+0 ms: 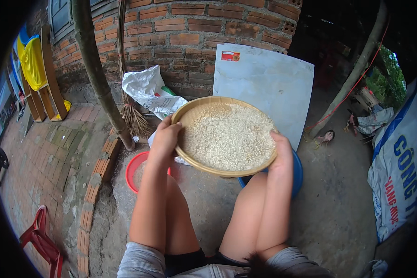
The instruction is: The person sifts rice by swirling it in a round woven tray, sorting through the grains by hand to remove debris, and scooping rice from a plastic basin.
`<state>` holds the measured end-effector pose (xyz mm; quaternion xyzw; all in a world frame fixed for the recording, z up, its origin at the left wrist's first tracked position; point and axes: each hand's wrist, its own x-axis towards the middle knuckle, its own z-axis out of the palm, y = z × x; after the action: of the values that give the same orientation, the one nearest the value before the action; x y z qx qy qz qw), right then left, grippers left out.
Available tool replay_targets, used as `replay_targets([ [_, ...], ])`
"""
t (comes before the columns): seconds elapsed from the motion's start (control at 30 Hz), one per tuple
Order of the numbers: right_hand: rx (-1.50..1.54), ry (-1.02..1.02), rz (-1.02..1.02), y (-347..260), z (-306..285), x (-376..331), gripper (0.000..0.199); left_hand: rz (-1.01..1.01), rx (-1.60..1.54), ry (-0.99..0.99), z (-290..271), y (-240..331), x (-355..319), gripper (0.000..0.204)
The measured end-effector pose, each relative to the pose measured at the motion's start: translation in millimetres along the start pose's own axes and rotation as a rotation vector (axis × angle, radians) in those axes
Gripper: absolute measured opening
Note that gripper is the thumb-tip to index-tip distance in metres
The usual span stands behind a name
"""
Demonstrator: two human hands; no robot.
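A round, shallow woven winnowing basket [200,107] is held up in front of me, above my knees. Pale grains that look like rice [231,139] cover most of its bottom, with the weave bare at the far left. My left hand [166,139] grips the left rim, thumb over the edge. On the right rim my right hand [282,150] has its thumb on top, its other fingers mostly hidden beneath. Below the basket at left sits a red basin [132,172] with grainy matter inside. A blue basin [297,173] stands at right, partly covered by my arm and the basket.
A white sack [143,88] and a straw broom [133,121] are by the brick wall [180,41]. Behind the basket leans a pale board [268,78]. Poles rise at left [93,60] and right [356,83]. A printed tarp [398,167] hangs far right; a red plastic piece [41,241] lies lower left.
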<state>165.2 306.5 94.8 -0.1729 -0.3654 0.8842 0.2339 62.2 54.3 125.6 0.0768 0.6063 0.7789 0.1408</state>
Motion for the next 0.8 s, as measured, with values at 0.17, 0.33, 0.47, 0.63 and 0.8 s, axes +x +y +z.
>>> replay_targets([
  [0.17, -0.033, -0.038, 0.094, 1.4, 20.3, -9.5, 0.036, 0.089, 0.055, 0.088, -11.5, -6.2, -1.3, 0.034],
  [0.33, 0.006, 0.011, -0.021, 8.2, 10.2, -7.3, 0.034, 0.022, 0.027, 0.019, -13.4, 2.7, -6.7, 0.031],
  [0.47, -0.079, 0.096, 0.019, 33.5, 40.6, -27.3, 0.031, 0.052, 0.01, 0.036, -50.2, -10.2, 9.5, 0.033],
  [0.63, -0.056, 0.104, 0.159, 50.4, -15.9, 41.6, 0.032, -0.011, 0.293, 0.095, -26.1, -41.2, 24.0, 0.031],
  [0.8, -0.299, 0.108, 0.0, 87.7, -16.7, 57.2, 0.029, -0.039, 0.596, 0.218, -52.4, -73.6, 67.7, 0.033],
])
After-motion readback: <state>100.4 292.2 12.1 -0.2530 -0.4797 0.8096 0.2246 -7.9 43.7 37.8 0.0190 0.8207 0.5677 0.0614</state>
